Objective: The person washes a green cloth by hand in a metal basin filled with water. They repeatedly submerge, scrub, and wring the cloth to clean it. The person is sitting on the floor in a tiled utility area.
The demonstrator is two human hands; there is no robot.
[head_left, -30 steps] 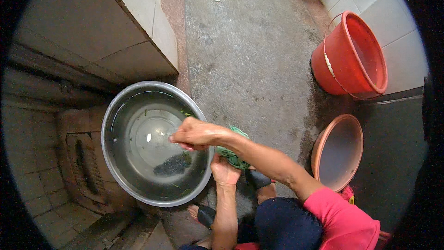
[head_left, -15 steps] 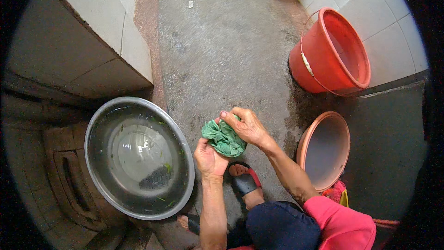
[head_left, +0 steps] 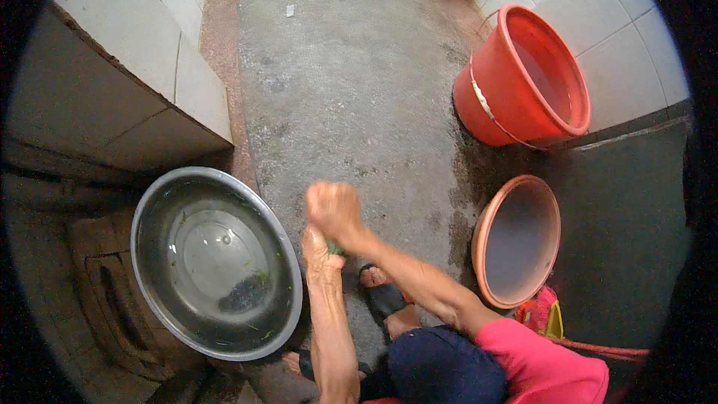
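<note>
A wadded green cloth [head_left: 336,248] is squeezed between my two hands, and only a small part of it shows. My right hand [head_left: 334,208] is closed in a fist over the top and slightly blurred by motion. Just below, my left hand [head_left: 320,247] is wrapped round the cloth with its fingers mostly hidden. Both hands are held above the floor, to the right of a wide metal basin [head_left: 247,358]. The basin contains water with a few green leafy bits in it.
At the upper right stands a red bucket [head_left: 479,116] of cloudy liquid with a wire handle. Nearer is an orange-pink basin [head_left: 482,254] of greyish water. A red and yellow item [head_left: 544,313] lies by it. A tiled wall block [head_left: 149,52] stands at left.
Both hands have closed and moved slightly left, the right now over the left. The green cloth, earlier bunched and widely visible, is now mostly hidden in them. The view has shifted a little.
</note>
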